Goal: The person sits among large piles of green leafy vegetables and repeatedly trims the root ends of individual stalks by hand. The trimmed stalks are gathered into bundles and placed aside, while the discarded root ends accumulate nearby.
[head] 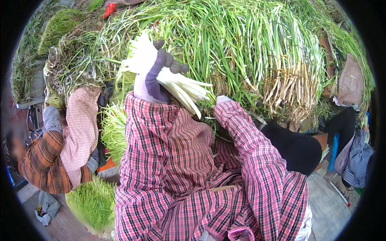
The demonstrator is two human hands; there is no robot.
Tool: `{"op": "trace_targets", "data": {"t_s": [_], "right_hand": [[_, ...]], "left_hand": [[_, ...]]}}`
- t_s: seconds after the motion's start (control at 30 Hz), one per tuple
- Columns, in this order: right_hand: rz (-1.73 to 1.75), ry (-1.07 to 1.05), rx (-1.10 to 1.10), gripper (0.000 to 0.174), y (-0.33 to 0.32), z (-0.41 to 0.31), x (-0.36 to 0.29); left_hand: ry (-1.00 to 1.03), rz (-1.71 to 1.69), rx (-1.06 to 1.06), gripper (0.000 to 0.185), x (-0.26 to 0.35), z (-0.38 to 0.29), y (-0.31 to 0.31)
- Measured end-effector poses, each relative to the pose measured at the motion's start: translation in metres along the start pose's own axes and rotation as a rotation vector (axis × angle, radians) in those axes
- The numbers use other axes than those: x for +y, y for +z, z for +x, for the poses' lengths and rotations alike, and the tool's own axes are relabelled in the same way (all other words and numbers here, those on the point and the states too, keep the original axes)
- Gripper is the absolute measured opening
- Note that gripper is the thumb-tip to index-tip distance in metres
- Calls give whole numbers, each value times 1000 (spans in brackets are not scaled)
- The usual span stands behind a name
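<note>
My left hand [158,72], in a purple and grey work glove, is closed around a bunch of pale leafy stalks [184,86]; the white stems point to the lower right. My right hand [221,99], mostly hidden by its plaid cuff, is just beyond the stem ends, by green leaves at the edge of the heap; its fingers cannot be made out. A big heap of long green leafy stalks [211,39] spreads before me. On its right side the brownish root ends [291,93] of a thick layer face me.
Co-workers sit at the left, in an orange plaid sleeve [45,162], and at the right, in a striped blue garment [359,156]. Trimmed green bundles [93,201] stand at the lower left, and more [113,132] beside my left arm. A grey bag [48,205] lies on the floor.
</note>
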State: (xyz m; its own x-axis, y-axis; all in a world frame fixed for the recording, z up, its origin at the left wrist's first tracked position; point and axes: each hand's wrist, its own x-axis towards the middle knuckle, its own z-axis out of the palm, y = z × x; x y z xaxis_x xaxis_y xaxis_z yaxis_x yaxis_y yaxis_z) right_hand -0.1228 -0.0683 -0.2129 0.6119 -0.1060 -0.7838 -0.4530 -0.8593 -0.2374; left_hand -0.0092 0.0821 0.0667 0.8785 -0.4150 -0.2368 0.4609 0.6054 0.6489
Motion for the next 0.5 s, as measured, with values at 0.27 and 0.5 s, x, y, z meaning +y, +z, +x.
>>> {"op": "trace_targets", "data": {"t_s": [0.27, 0.5], "right_hand": [[865, -310, 200, 41, -21, -44, 38], [1456, -224, 471, 27, -96, -127, 24]], "left_hand": [[-64, 269, 167, 45, 3, -3, 4], [-134, 381, 98, 40, -8, 5, -1]]}}
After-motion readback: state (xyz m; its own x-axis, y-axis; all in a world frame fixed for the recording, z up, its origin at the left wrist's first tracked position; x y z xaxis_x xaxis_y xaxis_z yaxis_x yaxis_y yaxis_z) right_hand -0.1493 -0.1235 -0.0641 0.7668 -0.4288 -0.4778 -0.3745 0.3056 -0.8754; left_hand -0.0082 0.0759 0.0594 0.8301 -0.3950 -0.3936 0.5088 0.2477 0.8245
